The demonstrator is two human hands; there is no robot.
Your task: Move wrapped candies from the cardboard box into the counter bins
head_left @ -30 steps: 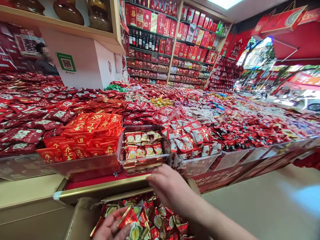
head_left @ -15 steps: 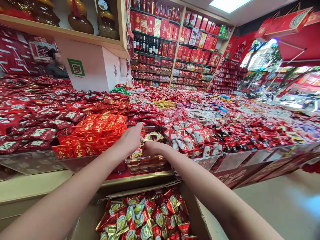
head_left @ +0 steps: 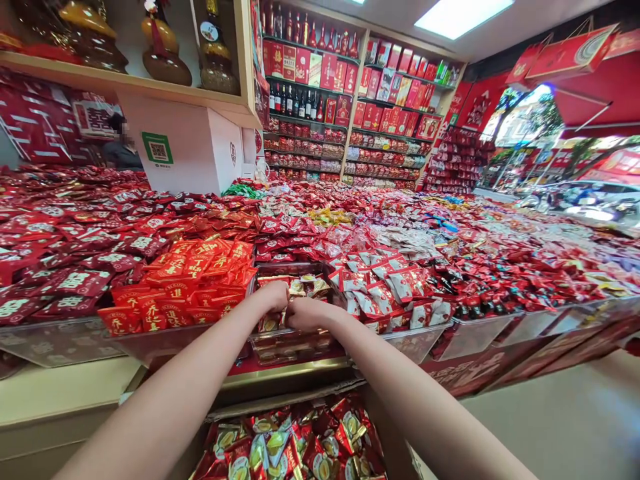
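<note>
My left hand (head_left: pixel 274 297) reaches into a clear plastic bin (head_left: pixel 295 343) and is closed, its fingers curled down over the wrapped candies (head_left: pixel 313 287) inside. Beside it, almost touching, my right hand (head_left: pixel 307 313) is closed too, its knuckles facing the left hand. Whatever the fingertips hold is hidden behind the hands. The candies in this bin have gold, white and red wrappers and lie lower than those in the bins around. Below my forearms stands an open cardboard box (head_left: pixel 387 427) of red and gold wrapped candies (head_left: pixel 280 443) with a yellow fruit picture.
Orange-red packets (head_left: pixel 190 280) fill the bin to the left, and red-and-white packets (head_left: pixel 395 283) the one to the right. More heaped candy spreads behind. A white pillar (head_left: pixel 180 150) and bottle shelf (head_left: pixel 200 100) stand at left, with a person (head_left: pixel 121 150) behind.
My left hand has come down lower and closer to the right hand in the bin. The right hand stays nearly in place. The view has tilted up slightly.
</note>
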